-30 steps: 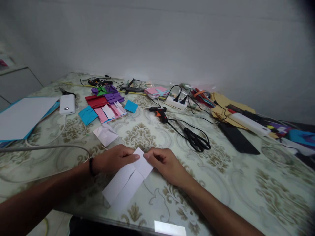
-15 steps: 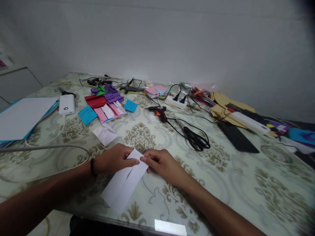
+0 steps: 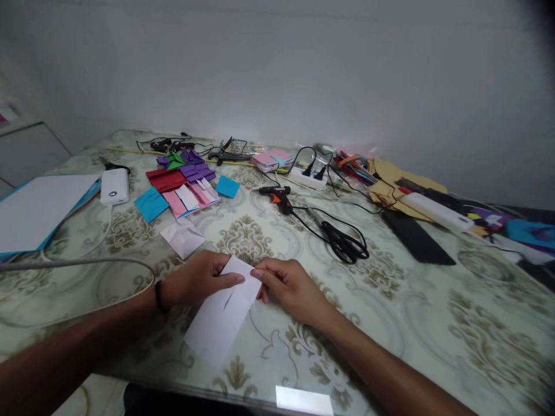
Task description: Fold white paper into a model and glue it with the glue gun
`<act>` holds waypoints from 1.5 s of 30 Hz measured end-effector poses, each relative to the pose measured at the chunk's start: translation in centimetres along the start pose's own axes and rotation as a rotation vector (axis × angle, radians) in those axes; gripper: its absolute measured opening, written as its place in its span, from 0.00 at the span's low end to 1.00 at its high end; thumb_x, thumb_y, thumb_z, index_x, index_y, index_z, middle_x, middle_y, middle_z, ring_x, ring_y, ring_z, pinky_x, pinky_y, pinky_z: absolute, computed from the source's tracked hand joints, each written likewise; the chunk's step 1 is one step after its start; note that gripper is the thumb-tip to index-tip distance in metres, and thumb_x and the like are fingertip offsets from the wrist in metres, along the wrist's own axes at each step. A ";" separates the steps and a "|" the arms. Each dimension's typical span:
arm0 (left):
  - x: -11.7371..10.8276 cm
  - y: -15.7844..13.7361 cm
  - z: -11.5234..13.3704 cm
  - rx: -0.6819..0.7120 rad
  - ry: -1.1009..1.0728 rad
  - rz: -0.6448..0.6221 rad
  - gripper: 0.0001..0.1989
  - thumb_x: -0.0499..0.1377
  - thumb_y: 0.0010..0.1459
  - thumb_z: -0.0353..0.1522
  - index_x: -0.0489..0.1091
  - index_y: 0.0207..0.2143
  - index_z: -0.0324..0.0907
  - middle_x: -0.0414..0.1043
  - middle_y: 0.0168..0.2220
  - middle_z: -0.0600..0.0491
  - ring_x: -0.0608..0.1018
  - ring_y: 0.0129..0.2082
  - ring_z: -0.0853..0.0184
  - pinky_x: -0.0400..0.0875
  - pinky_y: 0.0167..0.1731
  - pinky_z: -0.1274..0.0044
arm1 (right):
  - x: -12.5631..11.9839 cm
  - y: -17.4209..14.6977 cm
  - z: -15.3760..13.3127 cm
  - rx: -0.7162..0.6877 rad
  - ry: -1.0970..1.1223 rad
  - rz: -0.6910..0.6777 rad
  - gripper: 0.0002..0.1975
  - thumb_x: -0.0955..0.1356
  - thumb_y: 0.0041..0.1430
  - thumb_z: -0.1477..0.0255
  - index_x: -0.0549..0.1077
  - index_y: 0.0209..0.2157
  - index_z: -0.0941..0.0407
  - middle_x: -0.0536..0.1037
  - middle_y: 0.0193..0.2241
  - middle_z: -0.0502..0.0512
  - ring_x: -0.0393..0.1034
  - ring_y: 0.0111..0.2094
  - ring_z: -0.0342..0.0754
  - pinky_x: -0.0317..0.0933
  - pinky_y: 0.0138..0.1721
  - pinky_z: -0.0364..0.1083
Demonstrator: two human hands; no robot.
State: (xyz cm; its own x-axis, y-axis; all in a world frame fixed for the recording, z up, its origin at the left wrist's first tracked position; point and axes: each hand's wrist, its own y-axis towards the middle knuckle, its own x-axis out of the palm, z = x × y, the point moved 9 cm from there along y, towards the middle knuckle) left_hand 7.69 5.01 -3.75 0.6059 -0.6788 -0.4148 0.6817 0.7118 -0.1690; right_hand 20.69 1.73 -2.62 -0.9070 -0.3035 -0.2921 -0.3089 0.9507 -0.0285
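Observation:
Between my hands is a folded sheet of white paper (image 3: 221,323), tilted over the near part of the table, with a narrow gap along its middle where two flaps meet. My left hand (image 3: 203,280) grips its left edge, thumb lying on top and fingers underneath, partly hidden. At the upper right corner my right hand (image 3: 288,286) pinches the paper between thumb and fingers. Just beyond lies a folded white paper piece (image 3: 182,238). Folded pink paper pieces (image 3: 173,203), red ones (image 3: 165,180) and a blue one (image 3: 151,204) lie behind it.
A glue gun (image 3: 281,199) with a coiled black cord lies ahead. Behind it stands a white power strip (image 3: 307,178). A white power bank (image 3: 115,186) and stacked paper sheets (image 3: 43,208) are at left. A black phone-like slab (image 3: 416,237) lies right.
The paper has turned slightly in my hands, its lower end shifting a little to the right. Both hands keep their hold. The whole view has shifted slightly.

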 end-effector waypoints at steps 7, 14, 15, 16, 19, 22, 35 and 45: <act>0.3 -0.1 -0.3 -0.057 -0.100 -0.021 0.17 0.63 0.58 0.42 0.76 0.40 0.37 0.78 0.33 0.52 0.76 0.31 0.66 0.68 0.28 0.80 | 0.4 -0.1 0.8 0.063 0.116 -0.040 0.20 0.67 0.64 0.55 0.75 0.32 0.59 0.77 0.21 0.50 0.68 0.22 0.41 0.60 0.28 0.41; -0.5 0.0 -0.3 -0.033 -0.112 0.061 0.16 0.62 0.58 0.41 0.73 0.37 0.35 0.77 0.33 0.51 0.76 0.32 0.65 0.69 0.28 0.78 | 1.8 -0.4 1.7 0.155 0.141 -0.138 0.26 0.66 0.62 0.49 0.71 0.23 0.58 0.77 0.20 0.51 0.66 0.18 0.40 0.60 0.24 0.40; -0.5 0.0 -0.4 -0.029 -0.115 0.066 0.17 0.63 0.58 0.42 0.73 0.37 0.35 0.77 0.33 0.50 0.76 0.32 0.65 0.69 0.29 0.78 | 1.7 -0.4 1.7 0.158 0.135 -0.128 0.26 0.66 0.62 0.50 0.71 0.23 0.58 0.76 0.19 0.51 0.66 0.18 0.40 0.60 0.23 0.40; -0.6 0.0 -0.4 -0.028 -0.115 0.075 0.17 0.63 0.58 0.42 0.73 0.37 0.35 0.77 0.33 0.50 0.76 0.32 0.65 0.69 0.29 0.78 | 1.7 -0.4 1.6 0.160 0.133 -0.122 0.26 0.66 0.63 0.50 0.70 0.23 0.57 0.76 0.19 0.50 0.65 0.18 0.40 0.60 0.23 0.40; -0.9 0.1 -0.3 -0.031 -0.097 0.109 0.16 0.63 0.57 0.41 0.73 0.36 0.35 0.77 0.33 0.50 0.76 0.32 0.65 0.69 0.28 0.78 | 1.9 -0.5 1.4 0.146 0.123 -0.146 0.25 0.66 0.63 0.51 0.70 0.24 0.58 0.76 0.20 0.51 0.67 0.19 0.40 0.60 0.24 0.40; -1.1 0.1 -0.1 -0.028 -0.074 0.136 0.15 0.64 0.56 0.40 0.71 0.34 0.36 0.75 0.30 0.52 0.75 0.30 0.66 0.68 0.26 0.79 | 1.9 -0.5 1.2 0.132 0.082 -0.165 0.23 0.66 0.64 0.54 0.70 0.24 0.58 0.76 0.21 0.51 0.67 0.20 0.40 0.60 0.24 0.40; -0.1 -0.4 0.7 0.020 -0.169 0.007 0.16 0.60 0.62 0.42 0.73 0.35 0.36 0.73 0.28 0.54 0.72 0.27 0.71 0.64 0.25 0.81 | 1.3 -0.6 -0.1 0.028 0.034 -0.149 0.24 0.62 0.68 0.55 0.69 0.24 0.58 0.73 0.20 0.51 0.65 0.21 0.41 0.58 0.25 0.41; 1.0 -1.0 1.8 0.059 -0.063 -0.102 0.13 0.59 0.62 0.38 0.72 0.30 0.37 0.58 0.20 0.61 0.58 0.20 0.76 0.49 0.19 0.81 | 2.0 -1.0 -1.1 -0.087 -0.086 -0.155 0.20 0.65 0.67 0.58 0.70 0.26 0.58 0.63 0.21 0.46 0.55 0.23 0.40 0.49 0.24 0.40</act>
State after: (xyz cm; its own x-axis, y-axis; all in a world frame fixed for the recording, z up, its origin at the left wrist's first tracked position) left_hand 8.33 3.29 -2.38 0.5554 -0.7583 -0.3413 0.7628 0.6280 -0.1542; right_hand 18.87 0.13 -2.10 -0.8200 -0.4360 -0.3709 -0.4701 0.8826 0.0017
